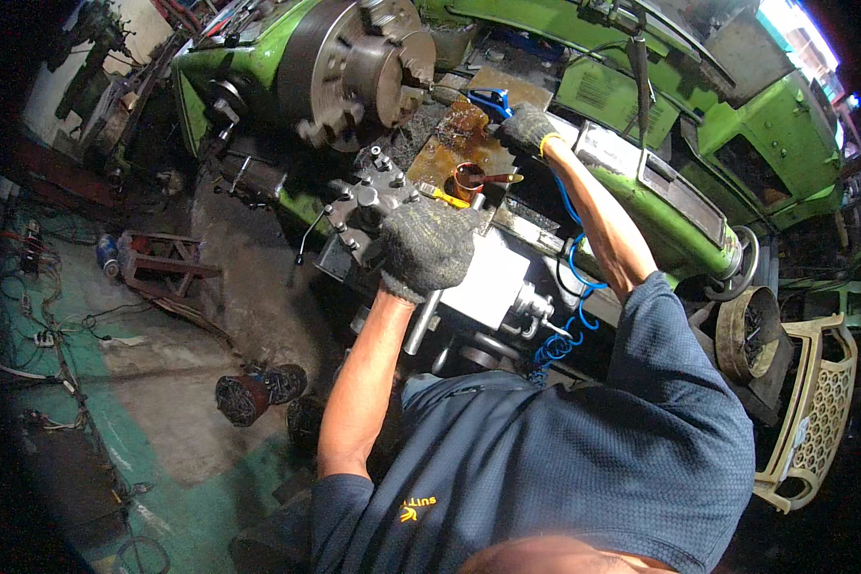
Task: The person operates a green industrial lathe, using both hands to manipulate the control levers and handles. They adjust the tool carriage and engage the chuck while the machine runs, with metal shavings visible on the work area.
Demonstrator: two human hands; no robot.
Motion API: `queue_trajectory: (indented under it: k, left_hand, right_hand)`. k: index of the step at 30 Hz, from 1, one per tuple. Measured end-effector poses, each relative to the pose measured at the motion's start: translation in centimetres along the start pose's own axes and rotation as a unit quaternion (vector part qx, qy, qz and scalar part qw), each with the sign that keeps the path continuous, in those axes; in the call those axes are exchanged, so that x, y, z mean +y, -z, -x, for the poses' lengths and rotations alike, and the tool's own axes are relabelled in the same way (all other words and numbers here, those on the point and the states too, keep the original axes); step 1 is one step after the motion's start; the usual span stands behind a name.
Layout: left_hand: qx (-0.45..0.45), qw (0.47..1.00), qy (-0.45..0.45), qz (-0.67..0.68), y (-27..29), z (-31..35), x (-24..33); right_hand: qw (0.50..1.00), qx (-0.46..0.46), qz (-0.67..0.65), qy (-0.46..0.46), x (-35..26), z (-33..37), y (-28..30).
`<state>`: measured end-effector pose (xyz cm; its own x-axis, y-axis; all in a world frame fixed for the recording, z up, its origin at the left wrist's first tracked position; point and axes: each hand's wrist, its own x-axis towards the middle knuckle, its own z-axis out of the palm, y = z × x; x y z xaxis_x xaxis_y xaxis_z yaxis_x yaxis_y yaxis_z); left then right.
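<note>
Blue air blow gun point(491, 99) is sitting snugly in the right grip point(529, 131), its nozzle pointing toward the lathe chuck point(327, 72) | left grip point(429, 251) is resting beside the tool post point(362, 203), fingers hiding, closure I can't tell | work is seemingly progressing: gun in position, wet brown residue point(461, 122) remaining; extent left unclear

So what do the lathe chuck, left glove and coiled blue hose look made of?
Lathe chuck: bare metal, likely steel, given its grey sheen. Left glove: matte knitted fabric, by its speckled texture. Coiled blue hose: probably plastic, from its smooth loops.
</note>
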<state>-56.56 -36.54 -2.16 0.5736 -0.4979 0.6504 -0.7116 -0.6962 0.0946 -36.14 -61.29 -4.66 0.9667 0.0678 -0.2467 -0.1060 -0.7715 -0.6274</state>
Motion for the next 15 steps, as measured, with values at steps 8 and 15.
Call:
queue_trajectory:
  k: [8,15]
  left_hand:
    - [0.096,0.993,-0.041,0.049,-0.2,-1.1,-0.1]
    - [0.108,0.992,-0.047,0.048,-0.8,-1.1,-0.2]
  right_hand:
    - [1.0,-0.005,-0.012,-0.003,0.4,-0.3,0.3]
    - [1.0,-0.013,-0.02,-0.013,0.2,1.3,1.1]
